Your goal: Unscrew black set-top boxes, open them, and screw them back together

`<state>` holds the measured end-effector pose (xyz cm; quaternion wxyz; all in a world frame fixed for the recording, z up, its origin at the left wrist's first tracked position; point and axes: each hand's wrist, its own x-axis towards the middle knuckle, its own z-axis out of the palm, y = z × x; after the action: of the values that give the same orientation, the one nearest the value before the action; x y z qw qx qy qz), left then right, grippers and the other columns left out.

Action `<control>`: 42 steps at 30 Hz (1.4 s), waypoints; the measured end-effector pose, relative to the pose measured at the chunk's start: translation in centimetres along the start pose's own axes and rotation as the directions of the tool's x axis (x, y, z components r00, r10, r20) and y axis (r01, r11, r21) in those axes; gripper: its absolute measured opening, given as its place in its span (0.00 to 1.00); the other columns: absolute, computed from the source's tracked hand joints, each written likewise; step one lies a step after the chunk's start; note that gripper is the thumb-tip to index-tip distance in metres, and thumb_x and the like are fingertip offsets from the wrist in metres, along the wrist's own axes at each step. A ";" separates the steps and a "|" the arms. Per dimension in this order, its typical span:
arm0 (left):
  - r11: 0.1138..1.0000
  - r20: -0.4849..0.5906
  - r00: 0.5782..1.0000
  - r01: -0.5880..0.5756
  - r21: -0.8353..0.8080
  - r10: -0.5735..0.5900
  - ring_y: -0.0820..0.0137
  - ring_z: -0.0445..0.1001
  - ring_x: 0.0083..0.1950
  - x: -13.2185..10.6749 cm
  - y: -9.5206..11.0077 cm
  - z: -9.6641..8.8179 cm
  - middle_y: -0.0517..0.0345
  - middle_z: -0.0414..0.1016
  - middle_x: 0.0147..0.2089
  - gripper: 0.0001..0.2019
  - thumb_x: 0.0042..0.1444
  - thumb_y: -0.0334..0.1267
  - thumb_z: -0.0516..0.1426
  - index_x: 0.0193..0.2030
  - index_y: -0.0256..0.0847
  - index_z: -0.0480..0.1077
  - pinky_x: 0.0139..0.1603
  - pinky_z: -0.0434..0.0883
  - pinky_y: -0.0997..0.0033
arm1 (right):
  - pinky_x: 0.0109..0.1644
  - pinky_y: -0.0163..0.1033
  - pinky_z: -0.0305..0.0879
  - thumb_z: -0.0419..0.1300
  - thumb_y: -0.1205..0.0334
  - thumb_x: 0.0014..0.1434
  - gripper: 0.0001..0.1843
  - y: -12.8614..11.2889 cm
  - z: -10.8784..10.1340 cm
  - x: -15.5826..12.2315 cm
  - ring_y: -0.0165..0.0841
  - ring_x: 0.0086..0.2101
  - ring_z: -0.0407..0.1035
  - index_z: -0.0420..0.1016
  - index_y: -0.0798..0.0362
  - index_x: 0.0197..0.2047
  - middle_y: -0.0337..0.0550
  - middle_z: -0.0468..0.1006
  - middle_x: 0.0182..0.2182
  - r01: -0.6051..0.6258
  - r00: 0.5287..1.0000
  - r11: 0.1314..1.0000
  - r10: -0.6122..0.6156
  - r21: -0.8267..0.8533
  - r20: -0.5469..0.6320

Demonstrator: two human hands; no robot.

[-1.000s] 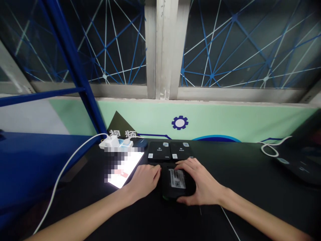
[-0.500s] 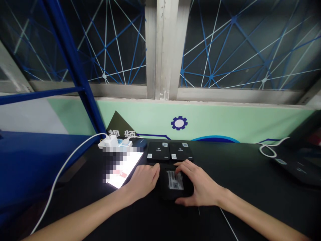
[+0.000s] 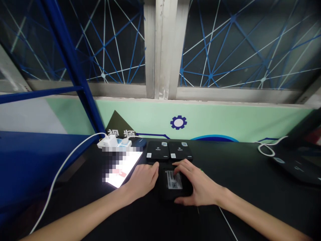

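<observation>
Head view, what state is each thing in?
Box, label up
Right hand, curled around the box
Left hand, fingers curled, beside the box, contact unclear
Rear boxes, flat, side by side
Screen, lit, partly pixelated
Power strip, plugs inserted
Far-right cable, looped

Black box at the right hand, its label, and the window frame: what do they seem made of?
Black box: probably matte plastic, from its dull dark shell. Label: paper or film, finish unclear; flat, greyish, with printing. Window frame: likely dull metal, by its straight, pale, scuffed bars.
</observation>
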<state>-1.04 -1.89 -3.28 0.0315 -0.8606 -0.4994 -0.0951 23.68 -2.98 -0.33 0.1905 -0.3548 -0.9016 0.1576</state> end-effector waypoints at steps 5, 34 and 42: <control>1.000 -0.001 1.000 -0.004 0.005 0.004 0.65 0.71 0.24 0.0 -0.1 0.2 0.60 0.71 0.24 0.12 0.71 0.35 0.41 0.38 0.42 0.62 0.25 0.46 0.66 | 0.53 0.51 0.67 0.72 0.45 0.43 0.31 0.0 0.1 -0.1 0.47 0.52 0.64 0.68 0.51 0.45 0.51 0.68 0.54 -0.011 1.000 1.000 0.010 -0.005 -0.018; 1.000 -0.009 1.000 -0.028 0.000 0.028 0.64 0.73 0.26 0.0 0.1 0.1 0.59 0.74 0.26 0.12 0.70 0.35 0.43 0.36 0.42 0.63 0.25 0.50 0.66 | 0.66 0.50 0.61 0.60 0.41 0.61 0.40 -0.3 0.2 -0.2 0.46 0.63 0.60 0.60 0.55 0.69 0.54 0.64 0.66 0.014 0.998 0.996 -0.009 -0.083 0.065; 1.000 0.006 1.000 0.003 -0.007 -0.003 0.64 0.75 0.28 -0.1 0.2 -0.2 0.57 0.75 0.28 0.13 0.68 0.34 0.45 0.34 0.41 0.66 0.26 0.56 0.68 | 0.73 0.50 0.47 0.54 0.49 0.68 0.36 -0.8 -0.1 -0.2 0.42 0.69 0.47 0.51 0.55 0.73 0.49 0.51 0.71 0.047 0.983 0.996 -0.032 -0.079 0.179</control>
<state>-0.95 -2.05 -3.09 0.0268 -0.8603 -0.5004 -0.0941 23.36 -3.64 0.04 0.0974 -0.3290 -0.9277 0.1472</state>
